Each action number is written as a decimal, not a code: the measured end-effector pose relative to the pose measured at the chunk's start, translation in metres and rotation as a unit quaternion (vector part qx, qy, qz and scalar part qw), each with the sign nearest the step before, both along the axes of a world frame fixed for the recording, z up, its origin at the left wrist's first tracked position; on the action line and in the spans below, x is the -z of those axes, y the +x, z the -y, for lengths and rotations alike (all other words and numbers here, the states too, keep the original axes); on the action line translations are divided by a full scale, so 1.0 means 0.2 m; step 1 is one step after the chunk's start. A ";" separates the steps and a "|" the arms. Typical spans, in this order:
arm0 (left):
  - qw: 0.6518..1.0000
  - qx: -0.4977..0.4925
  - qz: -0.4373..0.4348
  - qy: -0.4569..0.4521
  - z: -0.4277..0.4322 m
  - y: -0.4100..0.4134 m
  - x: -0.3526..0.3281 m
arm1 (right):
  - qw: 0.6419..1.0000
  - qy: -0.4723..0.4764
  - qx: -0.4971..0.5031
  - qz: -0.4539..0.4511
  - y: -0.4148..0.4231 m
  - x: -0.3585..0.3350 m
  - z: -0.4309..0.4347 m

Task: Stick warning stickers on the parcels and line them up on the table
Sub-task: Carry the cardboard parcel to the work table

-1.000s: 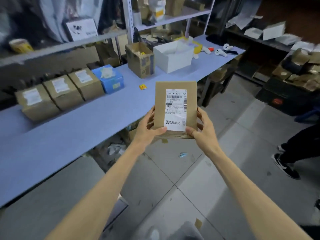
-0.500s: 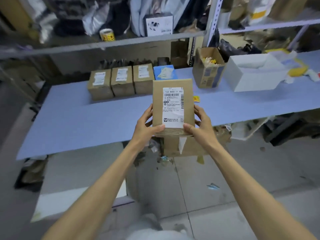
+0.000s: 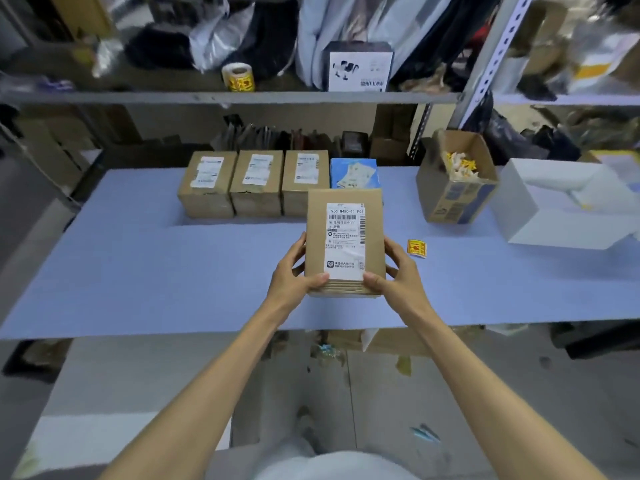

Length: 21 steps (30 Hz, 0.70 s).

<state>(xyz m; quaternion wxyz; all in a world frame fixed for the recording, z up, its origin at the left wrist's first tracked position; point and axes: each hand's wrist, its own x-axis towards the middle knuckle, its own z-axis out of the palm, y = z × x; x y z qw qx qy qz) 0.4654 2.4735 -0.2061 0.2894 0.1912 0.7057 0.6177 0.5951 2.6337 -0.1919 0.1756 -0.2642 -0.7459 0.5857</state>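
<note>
I hold a brown cardboard parcel (image 3: 317,237) with a white shipping label facing me, above the blue table (image 3: 138,271). My left hand (image 3: 294,275) grips its lower left side and my right hand (image 3: 398,275) grips its lower right side. Three more labelled brown parcels (image 3: 254,183) stand side by side in a row at the back of the table. One loose yellow warning sticker (image 3: 416,247) lies on the table just right of my right hand. A roll of yellow stickers (image 3: 239,77) sits on the shelf above.
A blue box (image 3: 353,173) stands right of the parcel row. An open brown carton (image 3: 457,178) with yellow and white bits and a white open box (image 3: 561,206) stand at the right. Cluttered shelves rise behind; cardboard lies on the floor under the table.
I have turned from the aisle to face the table and stepped closer. The parcel, held in both hands, has come over the table surface.
</note>
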 end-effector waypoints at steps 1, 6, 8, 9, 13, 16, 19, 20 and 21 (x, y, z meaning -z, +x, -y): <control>1.000 0.000 0.000 -0.001 -0.03 -0.04 0.01 | 1.000 -0.003 0.001 -0.001 -0.04 0.01 -0.03; 0.999 -0.019 0.020 -0.018 -0.13 -0.18 0.09 | 0.999 -0.041 -0.002 0.023 -0.21 0.07 -0.14; 0.999 -0.024 0.031 -0.028 -0.17 -0.24 0.14 | 0.998 -0.053 -0.012 0.030 -0.28 0.11 -0.19; 0.998 -0.029 0.036 -0.033 -0.20 -0.27 0.16 | 0.998 -0.060 -0.016 0.033 -0.32 0.13 -0.22; 0.996 -0.050 0.049 -0.063 -0.30 -0.34 0.25 | 0.995 -0.073 -0.041 0.044 -0.42 0.26 -0.36; 0.991 -0.066 0.069 -0.092 -0.35 -0.34 0.31 | 0.992 -0.089 -0.059 0.070 -0.45 0.35 -0.43; 0.988 -0.077 0.078 -0.110 -0.37 -0.35 0.35 | 0.989 -0.093 -0.071 0.090 -0.46 0.41 -0.46; 0.986 -0.082 0.087 -0.114 -0.37 -0.36 0.36 | 0.988 -0.096 -0.072 0.098 -0.47 0.42 -0.47; 0.985 -0.085 0.098 -0.118 -0.37 -0.36 0.37 | 0.987 -0.101 -0.066 0.105 -0.47 0.44 -0.46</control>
